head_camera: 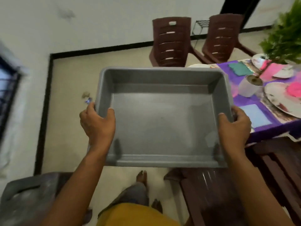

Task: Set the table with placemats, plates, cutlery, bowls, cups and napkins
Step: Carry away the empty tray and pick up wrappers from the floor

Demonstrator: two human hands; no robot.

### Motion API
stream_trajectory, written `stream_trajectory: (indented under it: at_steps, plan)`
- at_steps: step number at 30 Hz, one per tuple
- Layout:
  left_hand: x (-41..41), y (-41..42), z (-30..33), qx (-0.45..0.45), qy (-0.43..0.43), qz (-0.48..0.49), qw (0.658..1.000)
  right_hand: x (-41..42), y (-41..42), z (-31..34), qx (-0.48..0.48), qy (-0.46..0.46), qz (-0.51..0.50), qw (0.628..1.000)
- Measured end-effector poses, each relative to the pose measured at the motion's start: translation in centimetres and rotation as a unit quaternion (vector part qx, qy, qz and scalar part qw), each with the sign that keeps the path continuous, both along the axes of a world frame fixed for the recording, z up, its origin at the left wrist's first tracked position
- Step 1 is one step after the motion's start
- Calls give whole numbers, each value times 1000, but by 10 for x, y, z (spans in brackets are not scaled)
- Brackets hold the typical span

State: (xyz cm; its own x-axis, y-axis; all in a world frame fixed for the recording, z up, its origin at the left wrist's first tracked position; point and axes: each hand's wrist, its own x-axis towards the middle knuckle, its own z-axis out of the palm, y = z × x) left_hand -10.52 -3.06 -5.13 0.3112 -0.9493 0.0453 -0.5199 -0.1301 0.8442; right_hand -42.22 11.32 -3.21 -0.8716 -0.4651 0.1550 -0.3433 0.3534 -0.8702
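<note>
Left hand (97, 123) and right hand (234, 126) each clasp a long side wall of the empty grey rectangular plastic tub (162, 121), thumbs hooked over the rim, fingers beneath. It is carried level above the floor, just beside the purple-clothed table (260, 132). On that table lie white plates (276, 101), pink napkins (294, 89) and a pale cup (247, 88); motion blur leaves cutlery uncertain. With nothing inside, the tub is probably light; its walls look stiff and smooth, so the rolled rim offers the surest purchase. Two brown slatted plastic chairs (172, 43) stand beyond.
</note>
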Motion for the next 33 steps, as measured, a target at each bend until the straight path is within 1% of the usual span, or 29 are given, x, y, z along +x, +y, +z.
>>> stream_trajectory:
  at_steps: [3,8,11,18,21,26,29,33]
  plan:
    - [50,27,2,12,7,73,997,34,-22,-4,1,-4,63,998]
    - [129,67,1,20,5,189,982,104,-56,-13,16,-23,173,984]
    - [175,93,-6,20,23,250,968,152,-72,-17,22,-23,233,972]
    - [274,147,-42,47,59,361,929,261,-102,-35,54,0,322,945]
    - [320,169,-61,57,89,400,911,316,-112,-46,75,-12,364,928]
    - [393,211,-102,66,151,428,889,402,-122,-84,105,-18,425,899]
    - [425,228,-121,70,181,468,862,449,-128,-104,158,-29,470,868]
    - [448,240,-139,79,219,513,826,502,-146,-127,208,-17,521,827]
